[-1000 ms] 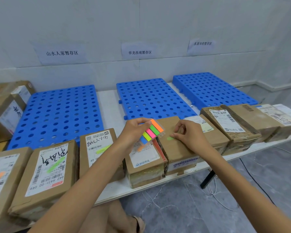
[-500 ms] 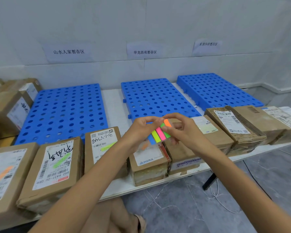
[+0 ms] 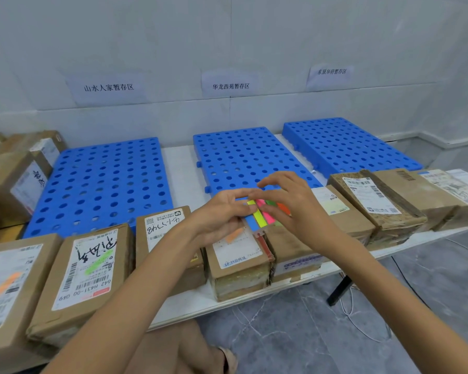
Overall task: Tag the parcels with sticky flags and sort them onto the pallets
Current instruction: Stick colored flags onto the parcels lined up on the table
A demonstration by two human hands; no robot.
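My left hand (image 3: 222, 214) grips a sticky flag pad (image 3: 258, 220) with blue, yellow, pink, green and orange strips, just above the parcel row. My right hand (image 3: 292, 209) meets it from the right, thumb and forefinger pinching at the flags and covering the green and orange ones. Brown parcels line the table's front edge: one with an orange flag (image 3: 6, 287), one with a green flag (image 3: 92, 268), a handwritten-label one (image 3: 162, 225), and one with an orange flag (image 3: 235, 255) below my hands. Three blue pallets (image 3: 100, 184) (image 3: 241, 157) (image 3: 346, 144) lie bare behind.
More parcels (image 3: 376, 203) run along the row to the right. Stacked boxes (image 3: 11, 179) stand at the back left. Paper signs (image 3: 108, 87) hang on the wall above each pallet. A table leg (image 3: 338, 292) and a cable are on the floor at right.
My right hand left the parcel where it pressed a green flag and came up to the pad. Both hands now meet over the pad, slightly higher.
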